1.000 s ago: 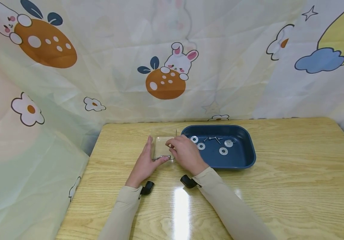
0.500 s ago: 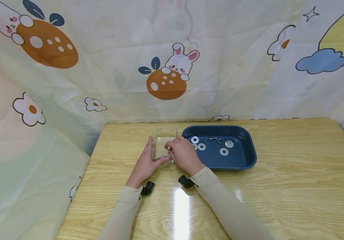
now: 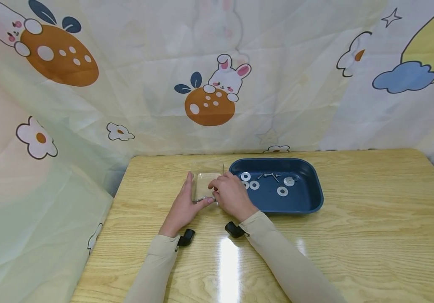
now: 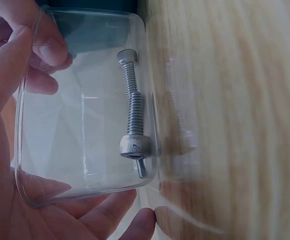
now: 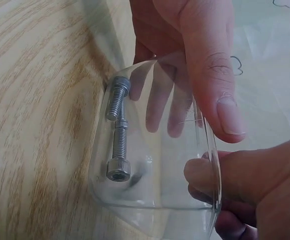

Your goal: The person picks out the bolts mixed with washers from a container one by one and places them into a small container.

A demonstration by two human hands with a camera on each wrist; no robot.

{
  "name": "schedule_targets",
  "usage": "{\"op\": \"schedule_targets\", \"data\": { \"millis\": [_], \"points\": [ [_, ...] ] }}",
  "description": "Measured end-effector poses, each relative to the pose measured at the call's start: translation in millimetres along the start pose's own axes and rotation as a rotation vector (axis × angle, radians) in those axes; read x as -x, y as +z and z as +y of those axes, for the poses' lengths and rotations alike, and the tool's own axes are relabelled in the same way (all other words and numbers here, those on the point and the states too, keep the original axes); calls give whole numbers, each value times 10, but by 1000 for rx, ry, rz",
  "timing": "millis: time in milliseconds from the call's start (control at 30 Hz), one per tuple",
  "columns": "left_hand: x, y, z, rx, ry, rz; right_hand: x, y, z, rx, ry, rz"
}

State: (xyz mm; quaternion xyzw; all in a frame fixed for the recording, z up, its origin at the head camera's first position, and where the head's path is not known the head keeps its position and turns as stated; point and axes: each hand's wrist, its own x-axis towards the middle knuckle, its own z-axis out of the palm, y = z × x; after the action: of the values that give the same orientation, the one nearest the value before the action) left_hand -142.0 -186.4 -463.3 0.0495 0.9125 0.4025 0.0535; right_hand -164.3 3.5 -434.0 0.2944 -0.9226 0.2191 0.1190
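The box (image 3: 203,182) stands left of the tray (image 3: 295,203), screws (image 4: 135,114) on its floor. The left hand (image 3: 183,207), fingers straight, braces its left and near sides; the right hand (image 3: 236,197) curls its fingers at the right rim, whether pinching anything I cannot tell. The step seems fine fingerwork at the opening, the next move calling for steady bracing.

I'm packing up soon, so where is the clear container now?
In the head view, the clear container is between the left hand and the right hand, left of the blue tray.
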Motion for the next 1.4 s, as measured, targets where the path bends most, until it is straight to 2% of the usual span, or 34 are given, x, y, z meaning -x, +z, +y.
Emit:
{"op": "schedule_targets", "data": {
  "millis": [200,600,900,1200,1400],
  "points": [
    [1,5,3,-6,-4,2,24,-17,14,-34,9,11],
    [-12,5,-12,-14,-12,2,108,-116,107,-63,3,125],
    [-6,13,-1,-9,-8,9,204,-197,172,-86,73,176],
    [-8,15,-3,0,14,4,253,-325,291,-112,173,167],
    [-5,8,-8,-17,0,3,268,-356,388,-123,222,151]
  ]
}}
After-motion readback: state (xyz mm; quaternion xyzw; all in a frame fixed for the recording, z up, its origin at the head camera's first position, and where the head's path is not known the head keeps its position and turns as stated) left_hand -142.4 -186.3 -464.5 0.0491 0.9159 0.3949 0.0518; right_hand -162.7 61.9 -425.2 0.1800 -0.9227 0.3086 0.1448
